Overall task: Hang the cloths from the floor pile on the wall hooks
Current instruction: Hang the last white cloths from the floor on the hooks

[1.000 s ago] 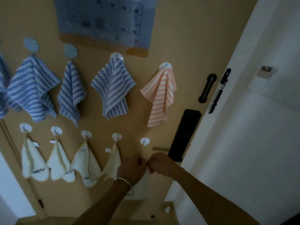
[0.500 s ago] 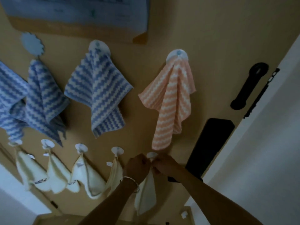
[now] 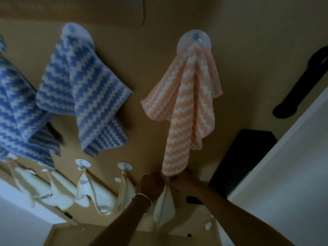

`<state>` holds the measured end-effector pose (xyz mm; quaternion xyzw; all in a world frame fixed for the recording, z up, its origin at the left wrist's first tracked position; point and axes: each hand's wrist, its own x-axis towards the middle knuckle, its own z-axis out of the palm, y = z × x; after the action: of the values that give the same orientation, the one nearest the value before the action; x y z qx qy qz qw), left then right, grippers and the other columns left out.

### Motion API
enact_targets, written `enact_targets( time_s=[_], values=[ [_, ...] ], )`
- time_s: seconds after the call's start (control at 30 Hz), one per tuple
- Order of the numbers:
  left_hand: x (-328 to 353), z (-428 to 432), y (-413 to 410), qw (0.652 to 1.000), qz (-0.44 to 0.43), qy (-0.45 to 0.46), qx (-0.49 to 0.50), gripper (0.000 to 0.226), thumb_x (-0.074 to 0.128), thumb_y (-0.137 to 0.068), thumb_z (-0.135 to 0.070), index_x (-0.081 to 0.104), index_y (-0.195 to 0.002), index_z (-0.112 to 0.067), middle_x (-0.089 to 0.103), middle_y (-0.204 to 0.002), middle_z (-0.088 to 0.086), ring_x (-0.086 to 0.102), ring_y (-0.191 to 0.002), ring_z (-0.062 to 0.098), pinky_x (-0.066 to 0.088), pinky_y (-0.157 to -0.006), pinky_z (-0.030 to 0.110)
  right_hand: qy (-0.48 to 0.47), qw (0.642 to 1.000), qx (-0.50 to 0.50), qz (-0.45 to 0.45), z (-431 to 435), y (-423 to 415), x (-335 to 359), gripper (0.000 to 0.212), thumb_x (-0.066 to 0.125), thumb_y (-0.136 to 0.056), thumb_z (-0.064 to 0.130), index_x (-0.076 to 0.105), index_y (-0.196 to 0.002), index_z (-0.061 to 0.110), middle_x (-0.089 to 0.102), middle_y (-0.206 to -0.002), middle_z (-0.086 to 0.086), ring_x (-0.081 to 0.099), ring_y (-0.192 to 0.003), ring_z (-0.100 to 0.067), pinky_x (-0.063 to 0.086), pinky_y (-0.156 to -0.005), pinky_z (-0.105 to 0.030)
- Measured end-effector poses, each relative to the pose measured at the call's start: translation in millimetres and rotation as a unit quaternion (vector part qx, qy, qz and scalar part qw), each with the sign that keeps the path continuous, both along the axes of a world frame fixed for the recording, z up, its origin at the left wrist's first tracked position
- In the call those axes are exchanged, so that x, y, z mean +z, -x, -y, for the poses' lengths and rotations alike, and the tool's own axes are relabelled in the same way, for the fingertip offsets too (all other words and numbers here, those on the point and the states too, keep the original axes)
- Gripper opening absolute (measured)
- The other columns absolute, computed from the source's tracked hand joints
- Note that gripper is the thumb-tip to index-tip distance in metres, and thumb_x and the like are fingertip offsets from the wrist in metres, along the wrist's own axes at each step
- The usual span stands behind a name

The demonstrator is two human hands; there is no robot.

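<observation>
A small cream cloth (image 3: pixel 164 208) hangs down between my two hands at the lower row of hooks. My left hand (image 3: pixel 150 183), with a bangle on its wrist, pinches the cloth's top from the left. My right hand (image 3: pixel 186 180) pinches it from the right. The hook behind them is hidden by the tip of an orange striped cloth (image 3: pixel 186 107), which hangs from a round white hook (image 3: pixel 194 40). Further cream cloths (image 3: pixel 88 190) hang on small white hooks (image 3: pixel 125 166) to the left.
Blue striped cloths (image 3: pixel 83 96) hang in the upper row on the tan wall. A black rectangular object (image 3: pixel 243 157) and a long black handle (image 3: pixel 300 86) are on the wall at the right, beside a white door frame (image 3: pixel 287 148). The floor pile is out of view.
The view has closed in on the wall and tilted up. My hands have stayed together at the rightmost lower hook, and the cream cloth now hangs lower between them.
</observation>
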<state>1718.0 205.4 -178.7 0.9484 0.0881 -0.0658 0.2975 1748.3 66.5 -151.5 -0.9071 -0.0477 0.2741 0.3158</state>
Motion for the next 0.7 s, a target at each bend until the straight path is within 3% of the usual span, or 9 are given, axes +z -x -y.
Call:
enact_targets(
  time_s=[0.1,0.23,0.33,0.47,0.6,0.7],
  values=[
    [6,-3,-3,1.000,0.004,-0.002,-0.022,0.028,0.043,-0.094,-0.032,0.065,-0.095,-0.015,0.070,-0.097,0.007,0.065,-0.092,0.024,0.051,-0.076,0.028,0.007,1.000,-0.013,0.010,1,3,7,0.013,0.051,-0.094,0.026,0.059,-0.098,0.016,0.059,-0.090,-0.003,0.060,-0.112,-0.031,0.048,-0.096,-0.039],
    [8,-10,-5,0.996,0.034,-0.002,-0.081,0.030,0.043,-0.094,-0.031,0.067,-0.096,-0.013,0.070,-0.100,0.010,0.064,-0.097,0.030,0.049,-0.076,0.031,0.008,0.998,-0.061,0.020,1,12,12,0.034,0.054,-0.094,0.024,0.059,-0.122,0.006,0.062,-0.121,-0.016,0.058,-0.114,-0.032,0.047,-0.098,-0.039],
    [11,-15,1,0.991,0.049,-0.016,-0.127,0.031,0.042,-0.095,-0.032,0.065,-0.099,-0.013,0.069,-0.103,0.010,0.063,-0.098,0.029,0.048,-0.080,0.032,0.019,0.994,-0.107,-0.001,-2,24,13,0.024,0.056,-0.093,0.027,0.062,-0.110,0.012,0.065,-0.113,-0.016,0.064,-0.105,-0.032,0.052,-0.091,-0.041],
    [15,-24,12,0.976,0.069,-0.042,-0.200,0.033,0.036,-0.097,-0.033,0.062,-0.100,-0.014,0.066,-0.108,0.006,0.061,-0.101,0.025,0.045,-0.083,0.031,0.012,0.990,-0.140,-0.009,-16,50,22,0.012,0.051,-0.096,0.021,0.056,-0.087,0.015,0.061,-0.082,-0.001,0.063,-0.072,-0.014,0.054,-0.065,-0.020],
    [21,-23,25,0.975,0.040,-0.001,-0.217,0.029,0.043,-0.093,-0.038,0.063,-0.089,-0.017,0.068,-0.099,0.006,0.062,-0.097,0.026,0.047,-0.080,0.032,-0.003,0.983,-0.179,-0.031,-25,84,20,0.022,0.050,-0.094,0.017,0.064,-0.094,0.000,0.072,-0.088,-0.009,0.072,-0.082,-0.021,0.056,-0.086,-0.033],
    [25,-10,42,0.966,0.014,0.014,-0.257,0.026,0.046,-0.091,-0.040,0.064,-0.091,-0.021,0.069,-0.097,0.002,0.063,-0.094,0.024,0.048,-0.077,0.029,0.010,0.975,-0.220,-0.032,-19,115,20,0.027,0.051,-0.092,0.021,0.066,-0.102,0.001,0.072,-0.095,-0.013,0.071,-0.079,-0.017,0.056,-0.087,-0.036]
  ],
)
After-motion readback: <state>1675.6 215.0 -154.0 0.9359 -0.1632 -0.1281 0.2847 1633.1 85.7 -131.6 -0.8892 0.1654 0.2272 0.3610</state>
